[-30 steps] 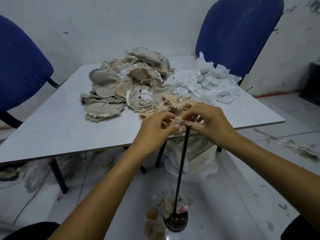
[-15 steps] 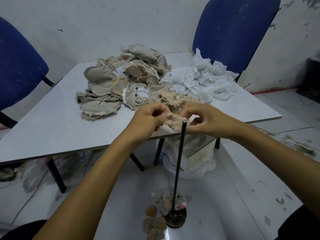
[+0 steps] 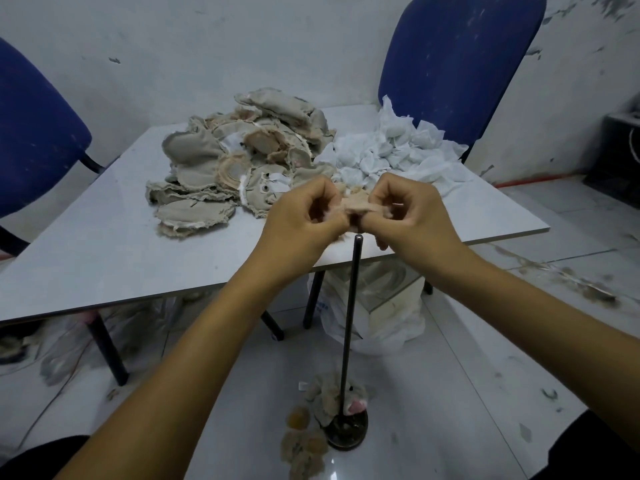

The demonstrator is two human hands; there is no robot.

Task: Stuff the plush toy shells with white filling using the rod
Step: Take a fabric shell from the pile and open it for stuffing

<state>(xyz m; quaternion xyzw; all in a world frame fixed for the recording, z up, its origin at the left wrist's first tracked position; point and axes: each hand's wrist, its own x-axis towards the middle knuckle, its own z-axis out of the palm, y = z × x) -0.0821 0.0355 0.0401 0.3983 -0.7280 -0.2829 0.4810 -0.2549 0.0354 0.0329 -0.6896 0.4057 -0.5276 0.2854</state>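
I see a small peach plush shell (image 3: 353, 211) stretched flat just above the tip of the dark rod (image 3: 349, 323), which stands upright on its round base. Beige shells (image 3: 221, 168) lie heaped on the tabletop, white filling (image 3: 391, 150) piled beside them.

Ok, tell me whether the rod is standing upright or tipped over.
Upright. The rod rises from its round base on the floor, its top just under the shell both hands hold.
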